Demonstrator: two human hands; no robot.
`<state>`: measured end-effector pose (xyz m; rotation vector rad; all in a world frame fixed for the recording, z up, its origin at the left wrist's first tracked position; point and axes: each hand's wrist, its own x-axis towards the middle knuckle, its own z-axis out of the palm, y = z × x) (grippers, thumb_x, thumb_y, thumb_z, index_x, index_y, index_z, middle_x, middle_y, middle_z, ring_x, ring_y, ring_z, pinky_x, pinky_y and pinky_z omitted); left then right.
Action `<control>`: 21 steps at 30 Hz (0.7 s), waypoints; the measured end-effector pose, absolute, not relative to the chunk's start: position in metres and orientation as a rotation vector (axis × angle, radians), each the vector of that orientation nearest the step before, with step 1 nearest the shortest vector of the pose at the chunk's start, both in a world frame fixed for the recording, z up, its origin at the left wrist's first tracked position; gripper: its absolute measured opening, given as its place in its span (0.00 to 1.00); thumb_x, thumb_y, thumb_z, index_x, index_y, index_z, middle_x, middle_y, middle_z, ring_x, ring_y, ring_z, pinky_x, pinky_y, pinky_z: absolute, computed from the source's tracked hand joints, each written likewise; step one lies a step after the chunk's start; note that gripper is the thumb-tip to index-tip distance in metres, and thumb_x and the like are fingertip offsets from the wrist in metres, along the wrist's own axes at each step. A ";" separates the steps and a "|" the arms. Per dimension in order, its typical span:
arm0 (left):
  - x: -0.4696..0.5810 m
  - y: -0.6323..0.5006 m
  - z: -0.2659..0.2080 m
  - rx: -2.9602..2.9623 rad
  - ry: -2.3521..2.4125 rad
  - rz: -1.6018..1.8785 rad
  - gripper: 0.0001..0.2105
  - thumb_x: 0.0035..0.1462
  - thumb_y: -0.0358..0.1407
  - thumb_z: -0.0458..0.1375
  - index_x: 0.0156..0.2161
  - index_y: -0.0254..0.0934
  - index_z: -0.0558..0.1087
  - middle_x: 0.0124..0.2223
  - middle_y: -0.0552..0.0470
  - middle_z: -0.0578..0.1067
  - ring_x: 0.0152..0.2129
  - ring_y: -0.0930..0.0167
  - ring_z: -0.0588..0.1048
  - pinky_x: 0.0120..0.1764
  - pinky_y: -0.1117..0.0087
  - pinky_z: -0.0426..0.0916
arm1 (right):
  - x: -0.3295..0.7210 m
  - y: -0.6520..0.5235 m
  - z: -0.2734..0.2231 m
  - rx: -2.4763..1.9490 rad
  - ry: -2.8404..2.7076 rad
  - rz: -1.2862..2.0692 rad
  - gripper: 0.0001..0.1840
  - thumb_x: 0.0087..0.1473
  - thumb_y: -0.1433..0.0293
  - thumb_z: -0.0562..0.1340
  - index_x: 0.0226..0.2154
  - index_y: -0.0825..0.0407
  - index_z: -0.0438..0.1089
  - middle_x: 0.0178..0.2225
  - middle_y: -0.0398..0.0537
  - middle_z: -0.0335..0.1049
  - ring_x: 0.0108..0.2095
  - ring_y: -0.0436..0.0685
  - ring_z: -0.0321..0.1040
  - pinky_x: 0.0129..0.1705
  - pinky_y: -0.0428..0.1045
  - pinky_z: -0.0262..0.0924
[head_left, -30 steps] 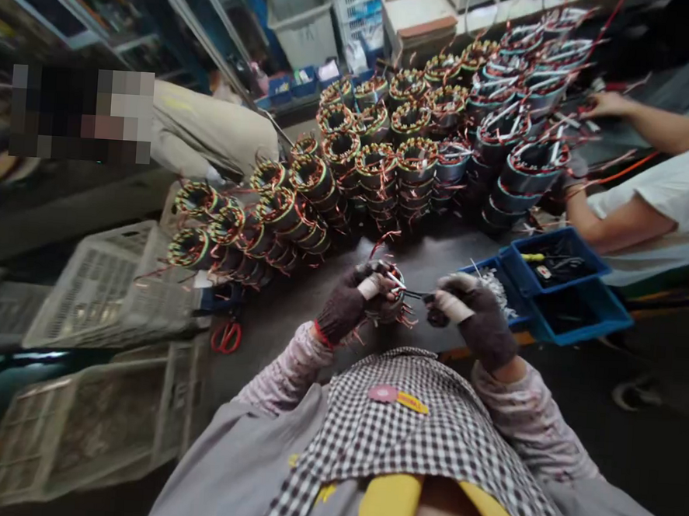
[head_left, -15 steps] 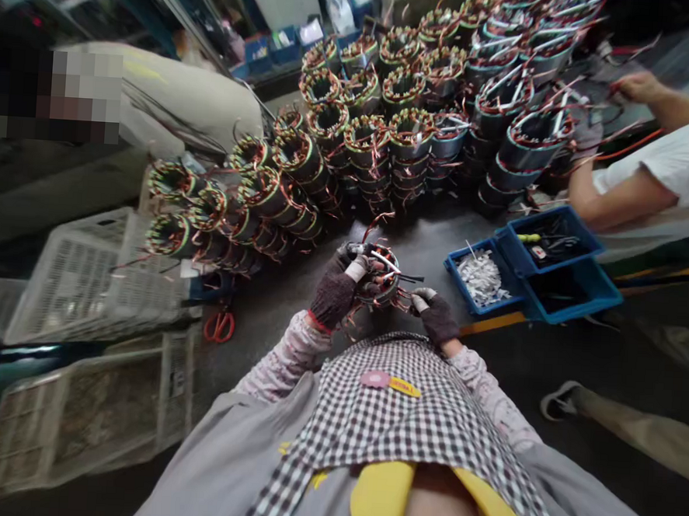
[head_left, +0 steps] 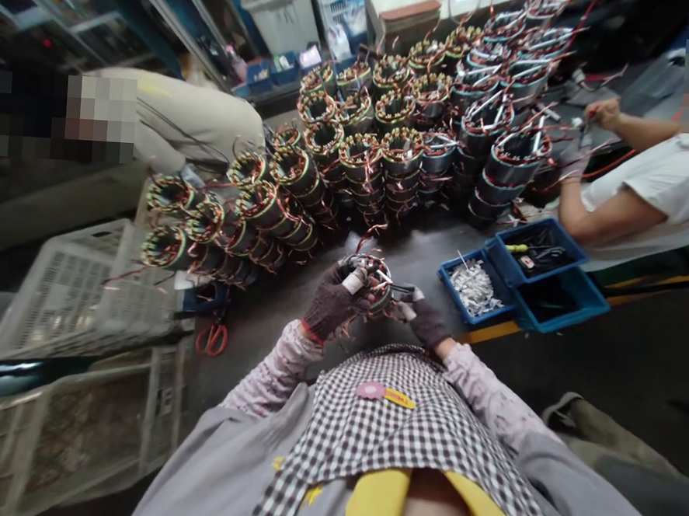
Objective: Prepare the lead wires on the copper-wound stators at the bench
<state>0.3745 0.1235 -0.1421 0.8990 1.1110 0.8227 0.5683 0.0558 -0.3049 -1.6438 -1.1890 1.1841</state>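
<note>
A motor stator (head_left: 380, 293), a ring of copper windings with loose wire ends, sits on the dark bench right in front of me. My left hand (head_left: 342, 293), in a dark knit glove with pale wrapped fingertips, is closed on the stator's left side. My right hand (head_left: 423, 316), gloved alike, is at its right side, fingers pinched on wire leads that stick out there. Dark sleeving (head_left: 401, 288) covers part of these leads. A white sleeve (head_left: 385, 276) lies across the stator's top. The exact finger contact is partly hidden.
Stacked stators (head_left: 359, 154) fill the bench's far side. Blue bins hold white sleeve pieces (head_left: 474, 285) and tools (head_left: 537, 250). Red-handled scissors (head_left: 212, 339) lie at left, near plastic crates (head_left: 80, 281). One co-worker (head_left: 629, 190) works at right, another (head_left: 201, 117) leans in at left.
My right hand has shifted slightly inward and down at the leads, and its fingers now cover more of them. The left hand stays on the stator. The view has tilted a little.
</note>
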 end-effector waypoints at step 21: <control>0.367 0.128 -0.147 0.725 1.048 0.916 0.25 0.50 0.41 0.78 0.50 0.37 0.76 0.40 0.48 0.82 0.28 0.71 0.81 0.27 0.75 0.77 | 0.587 0.031 -0.332 -1.618 -0.817 1.374 0.13 0.54 0.59 0.67 0.38 0.50 0.77 0.31 0.45 0.75 0.34 0.56 0.70 0.41 0.52 0.67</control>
